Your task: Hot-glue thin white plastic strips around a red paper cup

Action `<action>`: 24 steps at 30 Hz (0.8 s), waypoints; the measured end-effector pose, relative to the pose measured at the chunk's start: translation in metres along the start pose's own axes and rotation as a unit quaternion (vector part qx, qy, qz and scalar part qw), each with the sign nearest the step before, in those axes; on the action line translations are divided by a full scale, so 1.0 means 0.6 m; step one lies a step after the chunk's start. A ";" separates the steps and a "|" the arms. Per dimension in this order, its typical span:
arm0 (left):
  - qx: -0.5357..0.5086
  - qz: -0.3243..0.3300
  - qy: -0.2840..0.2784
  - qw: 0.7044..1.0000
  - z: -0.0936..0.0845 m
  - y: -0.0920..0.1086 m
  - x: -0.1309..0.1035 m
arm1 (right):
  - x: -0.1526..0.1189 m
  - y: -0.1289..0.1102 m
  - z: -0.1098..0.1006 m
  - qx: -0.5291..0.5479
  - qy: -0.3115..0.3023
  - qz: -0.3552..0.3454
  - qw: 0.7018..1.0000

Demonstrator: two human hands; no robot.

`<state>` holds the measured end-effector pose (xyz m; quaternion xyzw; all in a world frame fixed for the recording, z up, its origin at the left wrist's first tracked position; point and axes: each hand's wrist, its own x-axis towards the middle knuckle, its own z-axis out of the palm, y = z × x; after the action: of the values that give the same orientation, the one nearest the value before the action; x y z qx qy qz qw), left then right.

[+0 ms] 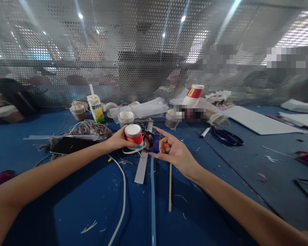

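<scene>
A small red cup with a white top (133, 134) is in my left hand (119, 139), whose fingers wrap round its side. Just to the right, a dark blue piece (156, 142) lies beside my right hand (173, 150). The thumb and forefinger of that hand are spread at its edges, and a bit of orange shows by the curled fingers. A pale flat strip (141, 169) runs under the cup, and a white cord (124, 191) curves towards me. A clear bluish tube (153, 205) and a thin wooden stick (170, 191) extend below my right hand.
Behind my hands stand a drink carton (95, 108), a white cup (126, 117) and stacked red-and-white cups (194, 95). Tangled grey cord (91, 130) lies left. To the right are scissors (227, 136), a marker (205, 132) and a white board (261, 119). Perforated metal (149, 44) rises behind.
</scene>
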<state>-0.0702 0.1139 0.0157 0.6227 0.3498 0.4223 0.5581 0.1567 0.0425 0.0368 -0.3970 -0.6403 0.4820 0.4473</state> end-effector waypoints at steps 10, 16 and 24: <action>0.105 0.056 -0.127 0.985 -0.048 0.007 0.020 | -0.004 -0.011 0.002 0.004 -0.045 -0.029 0.999; 0.131 -0.015 -0.161 0.978 -0.078 0.049 0.029 | -0.006 -0.014 0.005 0.021 -0.059 -0.022 0.998; 0.567 0.029 0.020 0.823 -0.106 0.124 0.005 | -0.006 -0.023 0.007 0.026 -0.060 -0.005 0.998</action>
<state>-0.1299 0.1324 0.0914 0.8308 0.5202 0.1778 0.0866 0.1524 0.0347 0.0491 -0.3526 -0.6553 0.5193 0.4202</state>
